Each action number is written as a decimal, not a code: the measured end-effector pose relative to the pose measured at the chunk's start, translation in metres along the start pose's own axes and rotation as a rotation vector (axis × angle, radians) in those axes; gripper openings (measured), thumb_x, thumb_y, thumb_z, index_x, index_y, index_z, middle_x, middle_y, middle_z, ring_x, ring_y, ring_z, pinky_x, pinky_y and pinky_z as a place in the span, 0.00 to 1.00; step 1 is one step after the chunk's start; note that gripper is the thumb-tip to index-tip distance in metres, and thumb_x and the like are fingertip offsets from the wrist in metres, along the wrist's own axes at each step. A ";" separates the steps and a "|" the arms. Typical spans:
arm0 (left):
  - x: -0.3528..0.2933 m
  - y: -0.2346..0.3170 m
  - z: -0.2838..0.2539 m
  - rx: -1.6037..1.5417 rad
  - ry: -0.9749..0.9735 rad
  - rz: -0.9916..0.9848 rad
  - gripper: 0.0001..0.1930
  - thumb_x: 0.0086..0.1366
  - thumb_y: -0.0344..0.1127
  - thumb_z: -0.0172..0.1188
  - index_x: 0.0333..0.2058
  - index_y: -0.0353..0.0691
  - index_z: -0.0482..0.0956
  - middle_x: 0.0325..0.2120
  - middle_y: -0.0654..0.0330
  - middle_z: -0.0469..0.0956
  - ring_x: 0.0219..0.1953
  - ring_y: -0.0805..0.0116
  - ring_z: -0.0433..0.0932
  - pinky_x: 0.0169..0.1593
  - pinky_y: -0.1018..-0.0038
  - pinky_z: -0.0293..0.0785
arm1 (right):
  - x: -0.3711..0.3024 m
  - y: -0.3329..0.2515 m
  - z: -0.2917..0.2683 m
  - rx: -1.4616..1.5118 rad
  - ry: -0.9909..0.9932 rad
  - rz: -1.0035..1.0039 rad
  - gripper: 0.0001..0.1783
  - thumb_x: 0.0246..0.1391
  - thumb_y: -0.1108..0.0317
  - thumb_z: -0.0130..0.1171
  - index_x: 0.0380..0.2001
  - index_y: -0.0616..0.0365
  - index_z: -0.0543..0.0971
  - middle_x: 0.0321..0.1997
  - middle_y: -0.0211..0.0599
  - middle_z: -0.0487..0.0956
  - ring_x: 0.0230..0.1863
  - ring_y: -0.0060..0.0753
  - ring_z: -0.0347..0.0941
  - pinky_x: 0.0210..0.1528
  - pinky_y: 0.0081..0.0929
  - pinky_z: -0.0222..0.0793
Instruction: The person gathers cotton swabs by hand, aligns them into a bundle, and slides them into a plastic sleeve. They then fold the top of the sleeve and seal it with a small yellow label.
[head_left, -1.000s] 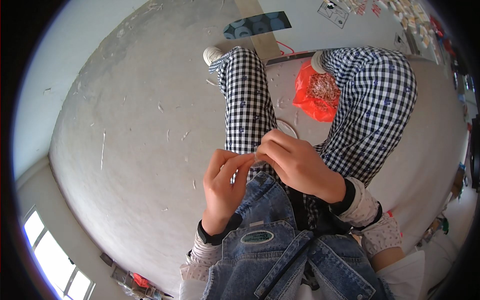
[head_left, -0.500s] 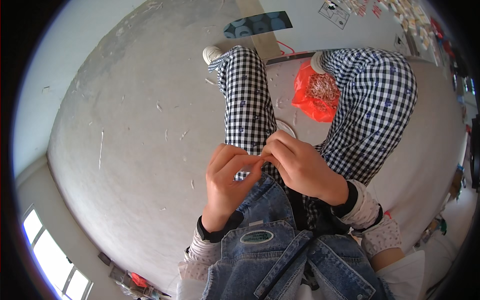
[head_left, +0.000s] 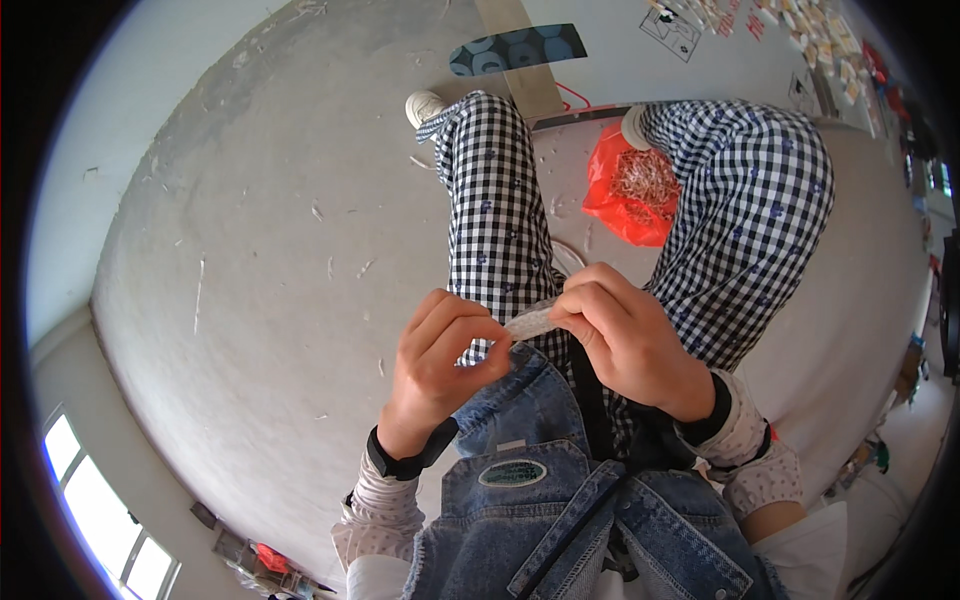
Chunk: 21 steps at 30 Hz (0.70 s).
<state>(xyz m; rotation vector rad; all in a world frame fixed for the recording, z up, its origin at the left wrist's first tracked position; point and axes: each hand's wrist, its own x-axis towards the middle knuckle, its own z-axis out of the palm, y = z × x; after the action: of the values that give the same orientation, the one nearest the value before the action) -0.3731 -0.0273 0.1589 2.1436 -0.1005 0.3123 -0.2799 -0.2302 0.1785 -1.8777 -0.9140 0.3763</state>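
Note:
My left hand [head_left: 437, 350] pinches one end of a short whitish, partly see-through strip [head_left: 531, 321] between thumb and forefinger. Thumb and fingers of my right hand [head_left: 632, 340] are closed on its other end, so the strip spans the small gap between the hands. Its material is hard to make out. Both hands hover above my lap, over checked trousers [head_left: 492, 220] and a blue denim apron [head_left: 540, 395]. Behind the right hand, a curved white rim [head_left: 569, 256] shows only in part.
Between my feet stands an open red plastic bag [head_left: 604, 190] full of thin pale shreds. Loose scraps [head_left: 199, 295] lie on the grey floor [head_left: 270, 370]. A pale flat surface [head_left: 620, 65] at the far side carries several small pieces [head_left: 815, 28] and a dark patterned oblong [head_left: 518, 50].
My hands, close together before, have drawn apart. The left moved slightly left and down, the right slightly right. The whitish strip now shows stretched between them.

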 end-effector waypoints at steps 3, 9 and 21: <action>-0.002 -0.001 -0.001 -0.024 -0.012 -0.016 0.14 0.41 0.18 0.71 0.28 0.37 0.79 0.27 0.60 0.77 0.29 0.61 0.76 0.32 0.69 0.73 | -0.003 0.001 -0.001 0.024 0.008 0.031 0.07 0.56 0.82 0.61 0.36 0.63 0.74 0.36 0.41 0.74 0.33 0.42 0.75 0.34 0.31 0.72; -0.009 0.003 -0.005 -0.177 -0.020 -0.174 0.11 0.46 0.18 0.70 0.29 0.35 0.79 0.28 0.60 0.78 0.30 0.64 0.76 0.34 0.71 0.74 | -0.003 -0.002 -0.003 0.070 0.020 0.083 0.06 0.58 0.80 0.62 0.38 0.62 0.76 0.38 0.40 0.75 0.32 0.35 0.73 0.34 0.24 0.69; 0.019 0.018 -0.004 -0.337 0.035 -0.238 0.11 0.51 0.21 0.72 0.34 0.34 0.82 0.33 0.59 0.79 0.33 0.68 0.76 0.38 0.74 0.74 | 0.018 -0.003 0.000 0.014 0.064 -0.059 0.09 0.49 0.77 0.69 0.34 0.58 0.79 0.35 0.34 0.77 0.36 0.40 0.72 0.38 0.33 0.68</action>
<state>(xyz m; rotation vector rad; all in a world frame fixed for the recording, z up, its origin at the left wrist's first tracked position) -0.3592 -0.0335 0.1799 1.7927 0.1153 0.1787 -0.2695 -0.2165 0.1834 -1.8353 -0.9190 0.2853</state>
